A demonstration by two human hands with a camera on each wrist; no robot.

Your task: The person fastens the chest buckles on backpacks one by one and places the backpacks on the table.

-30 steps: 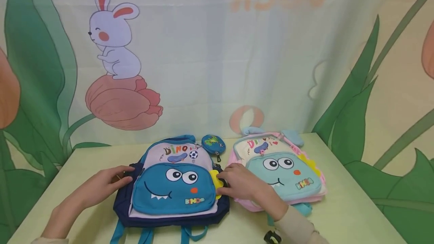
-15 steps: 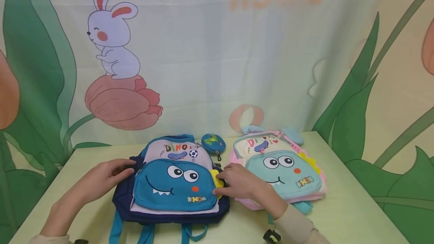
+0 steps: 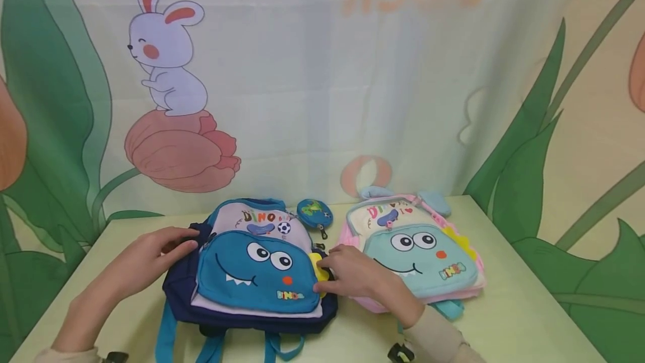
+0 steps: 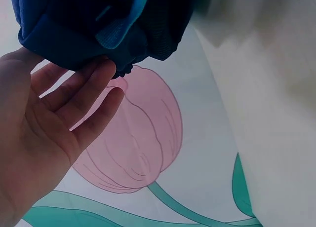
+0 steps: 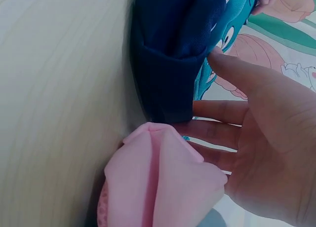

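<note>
A navy and teal dinosaur backpack [image 3: 237,290] lies face up on the table, its front pocket printed with a smiling face. My left hand [image 3: 153,254] touches its left side; in the left wrist view the loosely extended fingers [image 4: 91,96] reach the navy fabric. At the opposite side is my right hand [image 3: 360,273], beside the yellow felt spikes [image 3: 320,265]. The right wrist view has its thumb at the pocket edge and nearly straight fingers [image 5: 217,131] along the navy side panel [image 5: 170,84]. A round teal pouch [image 3: 314,213] hangs at the backpack's upper right.
A pink and mint dinosaur backpack [image 3: 423,265] lies close on the right, partly behind my right hand. Teal straps [image 3: 166,329] trail toward the front of the pale table [image 3: 524,318]. A printed curtain [image 3: 282,83] with a rabbit and tulips hangs behind.
The blue backpack has shifted slightly left, its pouch along with it, and its front pocket sits a little higher. Both hands stay at its sides. The pink backpack has not moved.
</note>
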